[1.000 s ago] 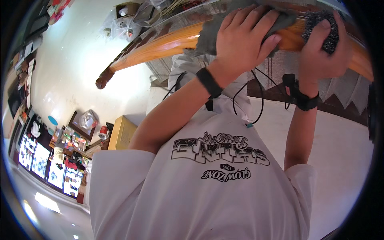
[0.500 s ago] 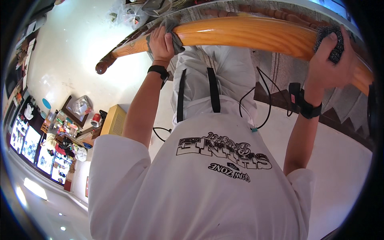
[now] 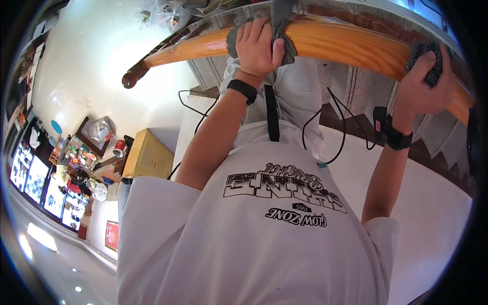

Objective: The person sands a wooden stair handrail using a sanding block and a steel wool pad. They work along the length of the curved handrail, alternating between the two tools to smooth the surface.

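Note:
A glossy orange-brown wooden handrail (image 3: 345, 44) runs across the top of the view, ending at the left in a dark rounded knob (image 3: 129, 80). My left hand (image 3: 258, 47) is closed over the rail with a grey cloth (image 3: 283, 33) under and around its fingers; one end of the cloth stands up past the rail. Farther right, my right hand (image 3: 427, 84) grips a dark grey, sparkly mesh scouring pad (image 3: 426, 62), which rests against the rail. Part of the pad is hidden by the fingers.
Dark turned balusters (image 3: 351, 19) and grey carpeted stairs (image 3: 351, 84) lie beyond and below the rail. Black cables (image 3: 341, 132) loop beside my legs. To the left are a yellow box (image 3: 147, 155), a cluttered table (image 3: 84, 165) and clear plastic bags (image 3: 165, 18) on the pale floor.
My left hand and the grey cloth have slid right along the rail, and more cloth now stands up above it. My right hand and the pad have shifted slightly right and down.

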Demonstrator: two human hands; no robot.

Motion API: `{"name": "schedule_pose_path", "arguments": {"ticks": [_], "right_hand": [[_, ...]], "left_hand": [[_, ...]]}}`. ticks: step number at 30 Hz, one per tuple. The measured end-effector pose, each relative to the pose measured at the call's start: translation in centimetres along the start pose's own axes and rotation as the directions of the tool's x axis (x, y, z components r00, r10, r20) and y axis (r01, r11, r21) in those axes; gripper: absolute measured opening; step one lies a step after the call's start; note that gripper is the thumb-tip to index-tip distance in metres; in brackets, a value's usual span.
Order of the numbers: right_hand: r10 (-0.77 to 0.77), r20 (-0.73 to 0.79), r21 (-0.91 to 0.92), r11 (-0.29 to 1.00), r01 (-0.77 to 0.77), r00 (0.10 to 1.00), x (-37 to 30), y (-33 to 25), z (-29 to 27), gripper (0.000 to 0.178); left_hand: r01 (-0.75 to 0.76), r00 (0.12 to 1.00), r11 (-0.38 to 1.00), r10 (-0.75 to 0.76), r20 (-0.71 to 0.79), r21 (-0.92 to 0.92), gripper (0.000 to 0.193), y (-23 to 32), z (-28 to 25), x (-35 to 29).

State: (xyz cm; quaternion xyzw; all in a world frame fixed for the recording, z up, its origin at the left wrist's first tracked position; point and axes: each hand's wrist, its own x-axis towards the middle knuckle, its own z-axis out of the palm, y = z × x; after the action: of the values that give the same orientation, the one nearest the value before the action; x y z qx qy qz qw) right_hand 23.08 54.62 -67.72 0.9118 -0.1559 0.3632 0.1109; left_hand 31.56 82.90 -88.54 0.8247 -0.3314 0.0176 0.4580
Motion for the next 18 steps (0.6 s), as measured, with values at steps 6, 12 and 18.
{"name": "schedule_pose_path", "arguments": {"ticks": [6,12,18], "right_hand": [[-0.033,0.040,-0.074,0.997,0.036,0.999,-0.2,0.7,-0.5,0.020],[-0.021,0.010,-0.039,0.999,0.022,1.000,-0.3,0.3,-0.5,0.020],[0.003,-0.074,0.014,1.000,-0.002,0.997,0.2,-2.1,-0.6,0.019]], "left_hand": [[-0.049,0.998,0.997,0.050,-0.031,0.056,0.050,-1.3,-0.1,-1.0],[-0.032,0.999,0.992,0.030,0.011,0.122,0.056,-4.8,-1.3,-3.0],[-0.065,0.995,0.986,0.075,-0.061,0.153,0.054,-4.7,-1.0,-2.3]]}}
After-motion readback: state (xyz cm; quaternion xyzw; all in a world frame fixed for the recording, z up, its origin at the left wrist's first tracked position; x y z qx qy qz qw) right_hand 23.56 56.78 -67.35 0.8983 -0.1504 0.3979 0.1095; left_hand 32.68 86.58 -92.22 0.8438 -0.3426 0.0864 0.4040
